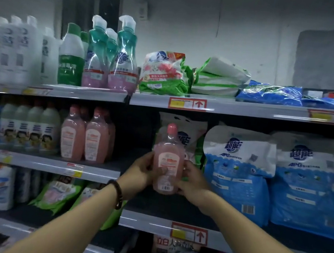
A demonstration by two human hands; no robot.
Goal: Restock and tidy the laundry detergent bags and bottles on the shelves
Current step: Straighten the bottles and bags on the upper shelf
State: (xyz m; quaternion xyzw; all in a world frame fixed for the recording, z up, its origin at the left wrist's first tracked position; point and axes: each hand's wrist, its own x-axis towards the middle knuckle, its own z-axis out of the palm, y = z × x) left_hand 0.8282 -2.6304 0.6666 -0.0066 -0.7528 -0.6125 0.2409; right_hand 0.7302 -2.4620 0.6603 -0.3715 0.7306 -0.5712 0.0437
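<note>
Two hands, left hand and right hand, clasp a pink bottle between them. Its long axis stands upright, cap pointing up, label outward, just left of the blue detergent bags on the middle shelf.

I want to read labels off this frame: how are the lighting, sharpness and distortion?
Head view: dim, bluish light; glare streaks on the shelf rails; wide-angle bending at the edges; left-side bottles smeared. The pink bottle, held by left hand and right hand, is soft, its label unreadable.
</note>
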